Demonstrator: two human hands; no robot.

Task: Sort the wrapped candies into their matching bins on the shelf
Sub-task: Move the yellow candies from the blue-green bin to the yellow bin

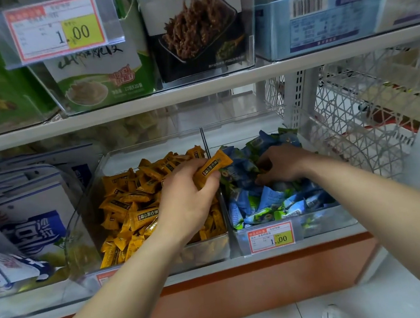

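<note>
Where left hand [190, 199] hovers: over orange candy bin [87, 223], gripping orange candies [213, 167]
Right hand [279, 164]: fingers dipped among blue-green candies [273, 201]; grip cannot be told

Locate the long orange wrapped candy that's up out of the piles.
Head view, centre: the long orange wrapped candy is gripped in the left hand, over the divider between the clear bin of orange candies and the clear bin of blue-green candies.
</note>
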